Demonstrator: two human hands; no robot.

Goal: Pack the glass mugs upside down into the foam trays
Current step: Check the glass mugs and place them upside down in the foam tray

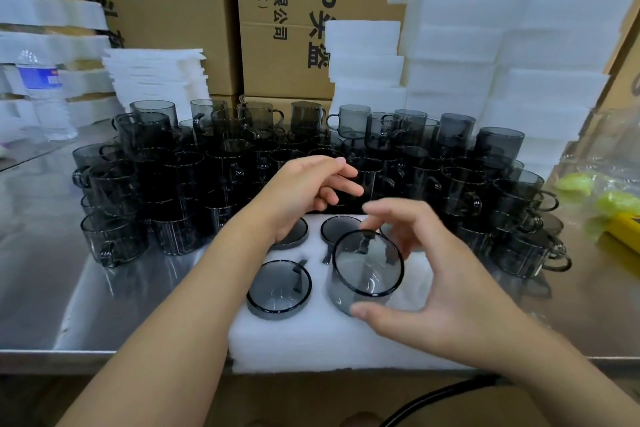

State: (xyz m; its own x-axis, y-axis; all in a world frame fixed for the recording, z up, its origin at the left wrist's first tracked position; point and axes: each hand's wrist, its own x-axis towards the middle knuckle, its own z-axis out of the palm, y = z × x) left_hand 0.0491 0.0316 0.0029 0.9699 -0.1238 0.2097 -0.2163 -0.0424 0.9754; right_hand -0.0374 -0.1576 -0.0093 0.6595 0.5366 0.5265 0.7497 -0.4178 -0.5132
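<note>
Partway through one foam tray (311,340), set at the near edge of the tabletop (52,253).

Already in its pockets, base up: four seated mugs (278,288). One at near left in plain sight, one at far middle, one at far left half hidden under the left wrist, and probably one at far right, glimpsed behind the fingers.

In work now: a fifth mug (367,270), upside down, tilted a little over the near middle pocket, and by the look of it not yet pushed home. Gripped by the right hand (433,288), thumb against the near wall, fingers arched round the far side. Blurred there, so contact on that side is judged rather than seen. Left hand (304,191) over the far row, fingers loosely curled, holding nothing.

Left to do, as a judgement: press this mug down level, check the near right corner (hidden under the right palm, so no telling whether a pocket waits there), then move on to fresh trays.

Counts:
- One tray in work, with five mugs in or at it.
- Loose mugs (173,184) behind the tray in the dozens, upright, stacked two high in places. Too crowded and dark for an exact figure, so most of the job is still ahead.
- Foam stacks (450,62) at back right: three piles.
- One sheet pile (156,73) at back left.
- One water bottle (40,94) at far left.
- Cardboard boxes (277,28) behind it all.
</note>
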